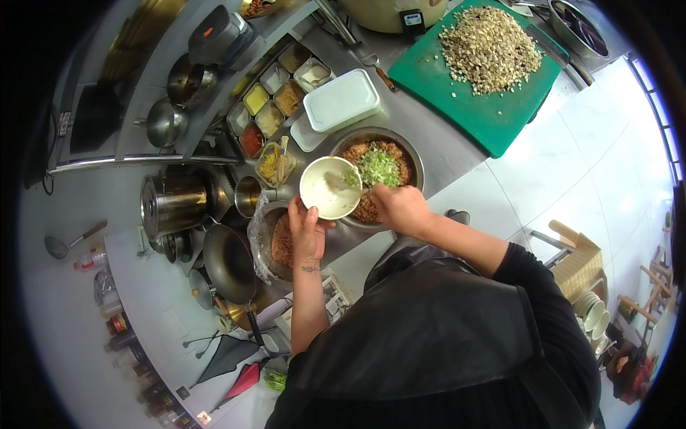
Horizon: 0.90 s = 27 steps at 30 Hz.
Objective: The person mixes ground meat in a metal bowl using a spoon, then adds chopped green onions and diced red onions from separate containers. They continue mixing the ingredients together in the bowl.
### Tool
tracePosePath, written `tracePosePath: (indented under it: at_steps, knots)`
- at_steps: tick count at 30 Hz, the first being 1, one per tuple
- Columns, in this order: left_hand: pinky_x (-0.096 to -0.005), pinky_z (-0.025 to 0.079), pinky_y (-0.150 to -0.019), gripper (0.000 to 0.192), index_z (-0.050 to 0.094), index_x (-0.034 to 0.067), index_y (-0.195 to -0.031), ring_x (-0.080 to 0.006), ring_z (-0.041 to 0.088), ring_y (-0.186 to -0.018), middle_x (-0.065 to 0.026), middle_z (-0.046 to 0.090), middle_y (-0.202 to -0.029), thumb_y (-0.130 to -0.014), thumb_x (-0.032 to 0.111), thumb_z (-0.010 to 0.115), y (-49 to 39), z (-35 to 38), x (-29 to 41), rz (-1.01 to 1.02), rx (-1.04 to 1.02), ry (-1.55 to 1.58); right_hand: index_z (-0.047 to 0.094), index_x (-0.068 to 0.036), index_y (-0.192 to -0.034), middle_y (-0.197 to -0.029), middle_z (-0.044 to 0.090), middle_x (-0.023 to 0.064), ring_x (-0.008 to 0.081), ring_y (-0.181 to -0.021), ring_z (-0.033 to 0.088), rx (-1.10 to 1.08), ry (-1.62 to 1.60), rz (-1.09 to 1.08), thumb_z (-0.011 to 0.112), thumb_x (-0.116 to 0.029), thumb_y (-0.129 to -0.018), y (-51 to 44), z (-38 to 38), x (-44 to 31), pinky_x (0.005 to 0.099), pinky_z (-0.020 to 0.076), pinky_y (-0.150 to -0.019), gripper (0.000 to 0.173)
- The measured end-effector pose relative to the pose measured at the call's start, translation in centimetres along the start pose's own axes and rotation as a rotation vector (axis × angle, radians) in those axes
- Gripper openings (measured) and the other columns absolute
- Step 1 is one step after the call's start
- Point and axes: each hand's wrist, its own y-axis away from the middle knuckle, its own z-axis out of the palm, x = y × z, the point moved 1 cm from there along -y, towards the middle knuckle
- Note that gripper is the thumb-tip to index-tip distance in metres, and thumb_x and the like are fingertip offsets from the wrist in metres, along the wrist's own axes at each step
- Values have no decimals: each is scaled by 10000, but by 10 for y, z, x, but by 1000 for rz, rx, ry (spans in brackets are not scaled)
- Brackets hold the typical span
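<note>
A cream-coloured bowl (324, 201) is tilted in my left hand (309, 230), its inside nearly bare with a few green bits by the rim. Beside it my right hand (403, 208) is curled over the near edge of a large steel bowl (419, 161); whether its fingers hold a utensil is unclear. Chopped green onion (379, 167) lies heaped on reddish minced meat (365, 209) in that steel bowl. Under my left forearm's side, a second bowl with clear plastic wrap (260, 236) holds more minced meat (281, 241).
A green cutting board (461, 118) bears a heap of diced pale food (490, 51) and a cleaver (554, 48). White lidded container (343, 100), seasoning tubs (256, 99) and a small tub with a brush-like tool (276, 163) stand beyond the bowls. A wok (230, 263) and steel pot (174, 206) are at left.
</note>
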Motion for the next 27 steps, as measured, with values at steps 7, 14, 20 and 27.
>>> tracePosePath:
  at_steps: [7, 14, 20, 27]
  knots:
    - [-303, 567, -627, 562, 327, 61, -1337, -200, 608, -955, -92, 510, -1228, -884, 178, 640, 1, 4, -1, -10, 39, -19, 521, -34, -864, -582, 596, 172, 378, -551, 613, -5, -32, -52, 576, -163, -857, 0, 5, -2, 476, 490, -517, 141]
    - [-295, 574, -638, 578, 316, 56, -1345, -204, 587, -997, -115, 434, -1300, -874, 136, 641, 2, 9, 0, 69, 96, -145, 538, -64, -896, -580, 596, 163, 363, -533, 608, -154, -120, -204, 567, -177, -852, 6, 5, 0, 473, 491, -511, 125]
    - [-267, 572, -633, 568, 329, 45, -1332, -185, 575, -1007, -122, 409, -1297, -858, 65, 641, 4, 17, 5, 136, 63, -256, 539, -76, -906, -677, 627, 126, 335, -578, 621, -60, -9, -184, 565, -136, -805, 9, 9, 15, 451, 495, -516, 121]
    - [-223, 520, -568, 533, 354, 45, -1303, -137, 573, -902, -107, 446, -1232, -856, 47, 644, 1, 16, 3, 98, 46, -343, 517, -84, -894, -699, 620, 86, 291, -613, 641, -51, 265, -120, 569, -130, -792, 15, 1, 48, 416, 495, -502, 123]
